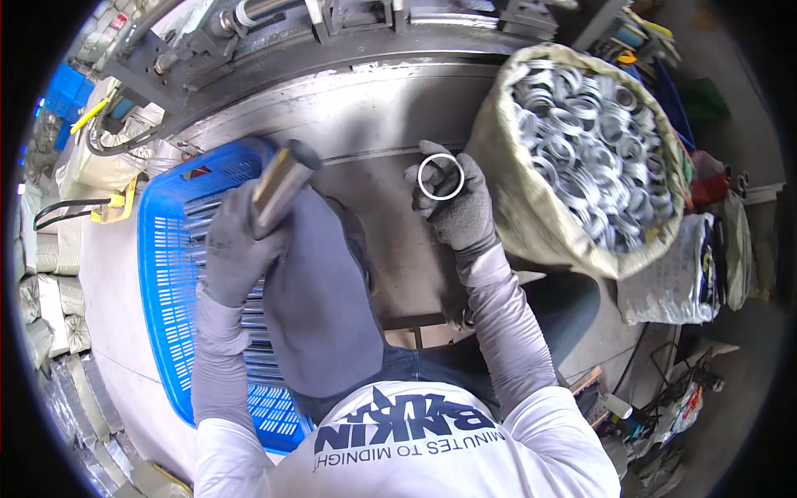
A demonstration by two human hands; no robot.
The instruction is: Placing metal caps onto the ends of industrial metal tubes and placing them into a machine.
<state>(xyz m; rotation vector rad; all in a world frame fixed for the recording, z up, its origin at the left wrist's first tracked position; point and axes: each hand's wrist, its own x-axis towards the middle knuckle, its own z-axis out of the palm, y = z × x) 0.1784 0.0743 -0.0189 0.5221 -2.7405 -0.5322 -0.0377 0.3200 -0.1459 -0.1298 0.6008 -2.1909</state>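
Observation:
My left hand [237,245], in a grey glove, is closed round a thick metal tube [282,187]. The tube is shiny, tilted and smeared by motion, with a dark far end. Below that hand is a blue plastic basket [162,290] holding several long metal tubes [257,336] laid side by side. My right hand [465,207], gloved too, grips a pale metal ring [422,177], its round opening facing up. To the right of this hand stands a cream cloth sack [506,187] filled with loose metal rings [594,153].
Dark machine framework [332,46] runs along the far side above a metal panel [332,112]. A grey pad [320,307] covers my left thigh. Wrapped bundles [62,307] are stacked at far left. Plastic bags [664,286] lie beyond the sack.

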